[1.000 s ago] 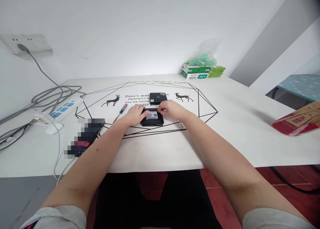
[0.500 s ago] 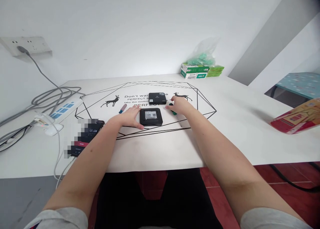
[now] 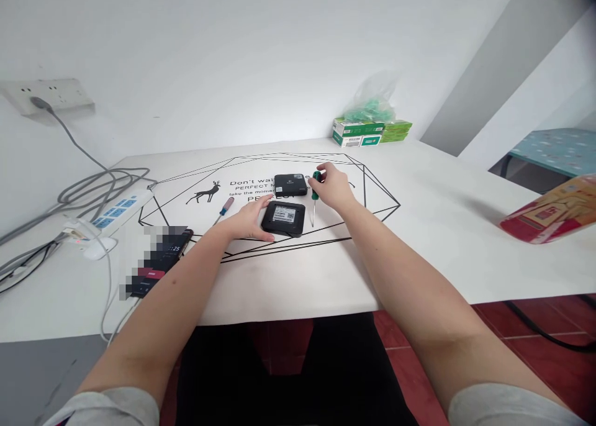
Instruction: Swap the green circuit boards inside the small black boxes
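My right hand (image 3: 336, 187) grips the green handle of a screwdriver (image 3: 316, 190) between thumb and fingers. Its thin metal shaft points down toward the table, right of a flat black box (image 3: 283, 219). A white label with a square code lies on top of this box. My left hand (image 3: 252, 220) holds the box by its left side, thumb at the near corner and fingers at the far one. Just behind it lies a second black box (image 3: 290, 184) with small stickers. Another screwdriver (image 3: 226, 207), with a reddish and blue handle, rests on the table beyond my left wrist.
A phone (image 3: 165, 258), partly pixelated, lies left of my left forearm. Cables and a white power strip (image 3: 123, 212) run along the left side. Green-and-white boxes (image 3: 357, 133) with a clear bag (image 3: 372, 100) stand at the back. A red-and-yellow package (image 3: 549, 212) is at right.
My right hand has lifted the green screwdriver off the table and turned it shaft downward. My left hand has closed in on the labelled box, which is slightly turned.
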The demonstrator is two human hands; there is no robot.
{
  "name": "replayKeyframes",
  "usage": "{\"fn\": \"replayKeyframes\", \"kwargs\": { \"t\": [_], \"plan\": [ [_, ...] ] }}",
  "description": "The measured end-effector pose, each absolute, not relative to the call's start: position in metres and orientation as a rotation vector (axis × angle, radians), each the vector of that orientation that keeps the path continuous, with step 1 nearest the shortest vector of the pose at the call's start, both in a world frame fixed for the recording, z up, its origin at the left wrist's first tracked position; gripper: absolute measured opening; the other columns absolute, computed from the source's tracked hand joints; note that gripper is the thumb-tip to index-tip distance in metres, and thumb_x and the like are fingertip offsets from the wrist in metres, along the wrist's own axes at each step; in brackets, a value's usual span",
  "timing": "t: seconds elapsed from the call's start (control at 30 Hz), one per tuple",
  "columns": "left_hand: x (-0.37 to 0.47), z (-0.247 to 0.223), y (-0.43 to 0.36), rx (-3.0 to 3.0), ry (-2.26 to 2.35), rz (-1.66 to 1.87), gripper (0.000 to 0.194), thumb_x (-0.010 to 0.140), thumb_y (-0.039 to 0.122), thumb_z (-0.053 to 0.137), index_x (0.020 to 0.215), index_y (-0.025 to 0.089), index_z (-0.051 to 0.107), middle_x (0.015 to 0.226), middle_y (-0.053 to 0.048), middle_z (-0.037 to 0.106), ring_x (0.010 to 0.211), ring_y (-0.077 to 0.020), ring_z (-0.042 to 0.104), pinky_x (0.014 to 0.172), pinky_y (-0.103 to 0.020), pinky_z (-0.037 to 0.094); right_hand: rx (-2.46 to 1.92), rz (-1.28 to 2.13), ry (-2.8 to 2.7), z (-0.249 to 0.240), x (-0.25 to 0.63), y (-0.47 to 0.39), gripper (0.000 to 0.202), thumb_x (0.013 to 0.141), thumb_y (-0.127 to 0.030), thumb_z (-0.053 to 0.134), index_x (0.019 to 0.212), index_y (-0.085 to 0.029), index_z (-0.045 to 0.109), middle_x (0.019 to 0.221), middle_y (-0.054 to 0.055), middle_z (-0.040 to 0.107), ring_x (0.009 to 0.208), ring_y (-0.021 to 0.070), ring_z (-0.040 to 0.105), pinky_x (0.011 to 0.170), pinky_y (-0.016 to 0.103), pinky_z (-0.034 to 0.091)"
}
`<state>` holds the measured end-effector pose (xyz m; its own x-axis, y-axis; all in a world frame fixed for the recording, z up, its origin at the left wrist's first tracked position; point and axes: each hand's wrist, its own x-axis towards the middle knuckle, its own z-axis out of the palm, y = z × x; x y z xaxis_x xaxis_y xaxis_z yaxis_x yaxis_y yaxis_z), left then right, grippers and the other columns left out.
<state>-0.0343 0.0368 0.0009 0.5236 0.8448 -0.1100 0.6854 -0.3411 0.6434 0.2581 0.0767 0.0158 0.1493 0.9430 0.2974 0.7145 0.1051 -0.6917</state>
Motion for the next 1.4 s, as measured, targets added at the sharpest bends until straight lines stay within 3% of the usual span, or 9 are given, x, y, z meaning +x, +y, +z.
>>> {"fn": "replayKeyframes", "kwargs": {
  "t": [0.17, 0.33, 0.57, 0.73, 0.8, 0.9, 1.03, 1.27, 1.4],
  "plan": [
    [-0.027, -0.003, 0.043, 2.159, 1.184, 0.357, 0.139, 0.068, 0.058, 0.091, 0.180, 0.028, 0.013, 0.184, -0.014, 0.025, 0.170, -0.0414, 0.025, 0.137, -0.054, 0.027, -1.387, 0.264, -1.561, 0.018, 0.254, 0.075, 0.038, 0.091, -0.037, 0.065, 0.126, -0.021, 0.064, 0.106, 0.009, 0.078, 0.091, 0.0254, 0.071, 0.099, 0.047, 0.058],
    [-0.021, 0.000, 0.036, 2.226, 1.254, 0.355, 0.136, 0.069, 0.063, 0.089, 0.179, 0.030, 0.017, 0.183, -0.012, 0.027, 0.167, -0.0433, 0.030, 0.133, -0.054, 0.034, -1.213, 0.234, -1.514, 0.017, 0.253, 0.075, 0.041, 0.094, -0.042, 0.064, 0.131, -0.024, 0.060, 0.114, 0.009, 0.076, 0.094, 0.0239, 0.072, 0.088, 0.043, 0.063],
    [-0.007, 0.009, 0.022, 2.444, 1.432, 0.152, 0.136, 0.071, 0.084, 0.077, 0.179, 0.026, 0.020, 0.168, -0.019, 0.047, 0.161, -0.0515, 0.031, 0.134, -0.065, 0.018, -1.098, 0.187, -1.546, 0.013, 0.252, 0.073, 0.045, 0.098, -0.049, 0.065, 0.136, -0.025, 0.058, 0.117, 0.009, 0.074, 0.099, 0.0245, 0.073, 0.084, 0.042, 0.066],
    [-0.012, 0.007, 0.027, 2.409, 1.433, 0.025, 0.148, 0.064, 0.087, 0.079, 0.180, 0.023, 0.012, 0.181, -0.021, 0.028, 0.167, -0.0512, 0.020, 0.135, -0.067, 0.014, -1.044, 0.187, -1.575, 0.011, 0.249, 0.070, 0.051, 0.099, -0.055, 0.064, 0.140, -0.025, 0.058, 0.120, 0.010, 0.074, 0.099, 0.0251, 0.073, 0.087, 0.044, 0.067],
    [-0.015, 0.005, 0.030, 2.385, 1.439, 0.009, 0.146, 0.061, 0.086, 0.081, 0.177, 0.021, 0.021, 0.181, -0.021, 0.028, 0.167, -0.0511, 0.020, 0.135, -0.065, 0.017, -1.043, 0.184, -1.591, 0.010, 0.248, 0.070, 0.052, 0.100, -0.057, 0.063, 0.142, -0.026, 0.058, 0.121, 0.010, 0.074, 0.100, 0.0254, 0.073, 0.088, 0.045, 0.067],
    [-0.017, 0.004, 0.031, 2.379, 1.434, 0.075, 0.134, 0.061, 0.083, 0.082, 0.171, 0.022, 0.036, 0.173, -0.021, 0.043, 0.162, -0.0499, 0.032, 0.133, -0.061, 0.029, -1.038, 0.159, -1.615, 0.009, 0.246, 0.069, 0.052, 0.101, -0.057, 0.063, 0.142, -0.027, 0.059, 0.122, 0.011, 0.074, 0.102, 0.0264, 0.073, 0.089, 0.046, 0.067],
    [-0.017, 0.009, 0.029, 2.350, 1.448, 0.134, 0.126, 0.062, 0.079, 0.084, 0.167, 0.022, 0.043, 0.168, -0.020, 0.050, 0.158, -0.0489, 0.042, 0.127, -0.058, 0.040, -1.017, 0.128, -1.612, 0.009, 0.244, 0.068, 0.047, 0.100, -0.051, 0.063, 0.139, -0.025, 0.061, 0.122, 0.011, 0.074, 0.105, 0.0270, 0.073, 0.091, 0.047, 0.067],
    [-0.025, 0.001, 0.038, 2.373, 1.386, 0.059, 0.142, 0.061, 0.083, 0.083, 0.176, 0.022, 0.027, 0.181, -0.020, 0.032, 0.168, -0.0509, 0.022, 0.135, -0.063, 0.025, -0.979, 0.113, -1.635, 0.010, 0.243, 0.067, 0.047, 0.099, -0.050, 0.064, 0.139, -0.026, 0.060, 0.127, 0.012, 0.075, 0.107, 0.0280, 0.073, 0.090, 0.049, 0.069],
    [-0.024, 0.005, 0.036, 2.341, 1.435, 0.062, 0.137, 0.062, 0.084, 0.081, 0.172, 0.017, 0.034, 0.178, -0.022, 0.036, 0.166, -0.0499, 0.028, 0.135, -0.059, 0.028, -0.974, 0.117, -1.628, 0.011, 0.243, 0.065, 0.045, 0.099, -0.047, 0.064, 0.138, -0.025, 0.061, 0.125, 0.012, 0.075, 0.107, 0.0284, 0.073, 0.090, 0.049, 0.069]
  ]
}}
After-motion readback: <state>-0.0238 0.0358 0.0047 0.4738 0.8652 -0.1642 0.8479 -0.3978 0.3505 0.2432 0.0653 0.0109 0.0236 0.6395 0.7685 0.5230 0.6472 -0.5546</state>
